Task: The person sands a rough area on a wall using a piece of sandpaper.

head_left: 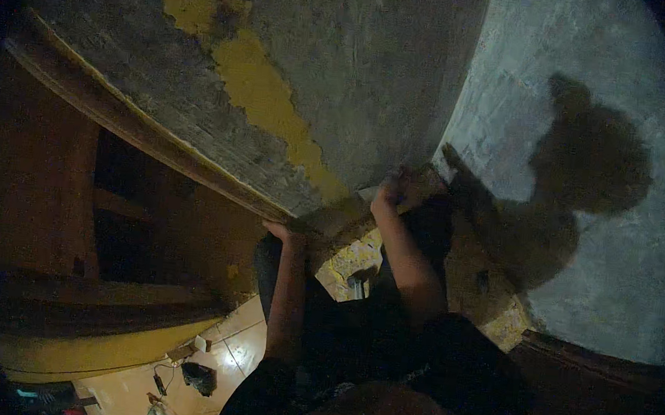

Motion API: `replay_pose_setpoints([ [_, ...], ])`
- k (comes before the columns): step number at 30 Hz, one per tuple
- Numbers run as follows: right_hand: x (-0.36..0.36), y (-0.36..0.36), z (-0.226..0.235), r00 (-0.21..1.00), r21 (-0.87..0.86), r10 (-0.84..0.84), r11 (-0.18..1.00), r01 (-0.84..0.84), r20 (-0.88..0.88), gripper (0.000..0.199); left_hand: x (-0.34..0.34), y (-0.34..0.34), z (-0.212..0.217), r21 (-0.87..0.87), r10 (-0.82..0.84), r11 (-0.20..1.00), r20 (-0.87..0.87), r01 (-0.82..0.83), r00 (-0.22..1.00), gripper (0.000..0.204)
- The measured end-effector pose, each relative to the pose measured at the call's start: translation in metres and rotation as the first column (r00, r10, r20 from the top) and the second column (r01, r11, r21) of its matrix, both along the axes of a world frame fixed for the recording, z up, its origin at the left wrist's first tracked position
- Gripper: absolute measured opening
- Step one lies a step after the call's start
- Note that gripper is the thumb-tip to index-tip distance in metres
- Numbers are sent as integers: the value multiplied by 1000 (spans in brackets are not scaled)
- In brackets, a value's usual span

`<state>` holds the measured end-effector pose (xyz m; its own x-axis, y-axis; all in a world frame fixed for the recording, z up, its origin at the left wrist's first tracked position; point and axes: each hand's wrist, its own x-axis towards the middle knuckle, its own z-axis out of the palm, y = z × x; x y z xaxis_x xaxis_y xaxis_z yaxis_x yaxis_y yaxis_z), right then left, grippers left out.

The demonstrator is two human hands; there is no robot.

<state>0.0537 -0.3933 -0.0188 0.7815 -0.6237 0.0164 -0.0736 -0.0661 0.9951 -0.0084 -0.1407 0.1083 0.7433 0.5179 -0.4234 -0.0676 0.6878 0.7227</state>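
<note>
The room is dim, its grey plastered wall (361,60) lying both sides of a ragged yellow strip (257,78). Left of the strip's lower end, the left hand (286,234) meets the brown trim (156,141); right of it sits the right hand (391,191) (both grips indeterminate in shadow). Light, even pressure along the strip's edges appears advisable.

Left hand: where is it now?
In the head view, the left hand is left of centre, just below mid-height, by the lower right end of the brown trim edging the grey wall; contact is too dark to tell.
</note>
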Motion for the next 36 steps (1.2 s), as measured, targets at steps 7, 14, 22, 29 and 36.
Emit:
replay_pose_setpoints([
  [7, -56, 102, 85, 403, 591, -902, -245, -768, 151, 66, -7, 53, -20, 71, 48, 996, -36, -45, 998, 69],
  [14, -76, 113, 155, 287, 463, -957, -273, -843, -42, 73, -9, 44, -40, 73, 21, 997, -24, -19, 1000, 68],
  [22, -72, 124, 143, 225, 281, -960, -264, -923, -165, 77, -3, 50, -56, 93, 16, 996, -22, -13, 1000, 67],
  [29, -70, 138, 164, 296, 480, -951, -217, -850, 93, 68, -1, 90, -68, 114, 46, 993, -9, -44, 999, 67],
  [36, -73, 136, 161, 304, 380, -946, -241, -893, 114, 77, -9, 72, -78, 106, 5, 994, 45, -10, 999, 66],
])
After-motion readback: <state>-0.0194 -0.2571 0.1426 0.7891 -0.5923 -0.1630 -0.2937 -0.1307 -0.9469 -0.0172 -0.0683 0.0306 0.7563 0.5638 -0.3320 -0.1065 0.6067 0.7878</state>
